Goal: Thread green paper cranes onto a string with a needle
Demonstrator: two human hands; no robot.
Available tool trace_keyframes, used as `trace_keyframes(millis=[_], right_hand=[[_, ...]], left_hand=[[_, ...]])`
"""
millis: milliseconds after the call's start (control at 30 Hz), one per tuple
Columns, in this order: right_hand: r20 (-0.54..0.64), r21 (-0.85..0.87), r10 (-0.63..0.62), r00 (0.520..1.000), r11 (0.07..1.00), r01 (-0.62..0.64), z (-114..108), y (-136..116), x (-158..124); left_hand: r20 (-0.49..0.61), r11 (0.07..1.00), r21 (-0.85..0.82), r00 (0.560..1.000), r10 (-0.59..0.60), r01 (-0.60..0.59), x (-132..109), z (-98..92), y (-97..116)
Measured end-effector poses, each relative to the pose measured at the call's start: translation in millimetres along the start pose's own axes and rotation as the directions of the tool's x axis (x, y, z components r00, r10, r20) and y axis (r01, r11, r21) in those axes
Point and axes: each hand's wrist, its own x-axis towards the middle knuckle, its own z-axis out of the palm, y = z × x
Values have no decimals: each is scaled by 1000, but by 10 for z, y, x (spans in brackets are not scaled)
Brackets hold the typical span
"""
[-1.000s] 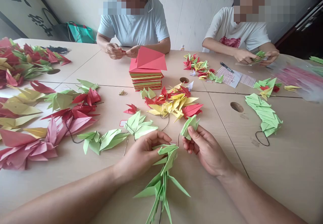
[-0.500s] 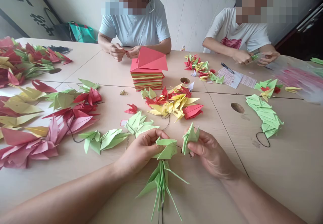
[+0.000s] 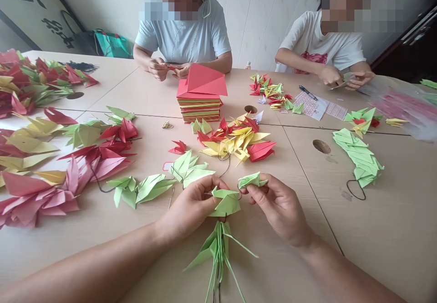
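Observation:
My left hand (image 3: 193, 205) is closed on a light green folded-paper crane (image 3: 227, 202), whose lower edge has a dark cord at it. Just to its right, my right hand (image 3: 282, 207) pinches a second green paper crane (image 3: 252, 181) between thumb and fingers. A bit of dark cord shows between the two pieces. Below them on the table lies a bundle of green folded cranes (image 3: 220, 243) with long thin points, the dark cord running along it. How the cord passes inside the paper is hidden.
Green cranes (image 3: 155, 188) lie left of my hands, red and yellow ones (image 3: 239, 139) beyond them. A stack of coloured paper (image 3: 200, 109) stands at the back. A green strand (image 3: 358, 157) lies right. Pink cranes (image 3: 44, 198) spread left. Two people (image 3: 184, 38) sit opposite, handling paper.
My right hand has turned its crane from upright to lying sideways. The left hand has barely moved. The person at the right has shifted their hands slightly.

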Motion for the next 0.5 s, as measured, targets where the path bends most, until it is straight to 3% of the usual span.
trace_keyframes(millis=[100,200,367,500], right_hand=[[21,-134,-162,987,977,163,22,18,-19],[113,-252,-300,947,914,319,35,15,-30],[213,-343,-332,919,856,388,48,1,-33],[255,-390,-330,909,825,409,48,22,-48]], left_hand=[[6,1000,-12,1000,7,-7,-13,11,-2],[-12,999,-29,1000,25,-25,-23,10,-8],[-27,997,-7,996,80,-80,-22,-6,-4],[-2,998,-36,999,50,-50,-21,-12,-3]])
